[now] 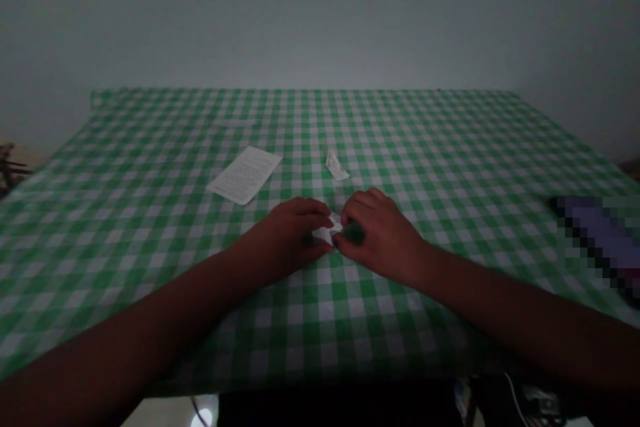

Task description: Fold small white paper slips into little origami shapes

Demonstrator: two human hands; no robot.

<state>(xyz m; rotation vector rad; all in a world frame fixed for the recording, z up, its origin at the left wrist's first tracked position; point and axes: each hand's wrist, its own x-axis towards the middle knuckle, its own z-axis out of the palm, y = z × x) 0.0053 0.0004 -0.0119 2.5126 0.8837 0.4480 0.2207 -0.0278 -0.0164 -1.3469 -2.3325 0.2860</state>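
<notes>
Left hand [285, 235] and right hand [380, 232] pinch the folded paper [323, 235] between them — uneven pull could tear it; a slip could crumple it.

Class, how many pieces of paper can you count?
3 for certain: printed sheet, left; folded piece, centre; partly hidden paper between the left hand and right hand. A pale strip farther back is unclear.

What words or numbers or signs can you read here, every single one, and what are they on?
No words, numbers or signs can be read.
Flat sheet: rows of print, too small and blurred to read.
Small folded paper: marks, too blurred to read.
Paper piece held by the left hand and right hand: faint marks, too small to read.
Pixelated object at the right edge: nothing readable.
</notes>
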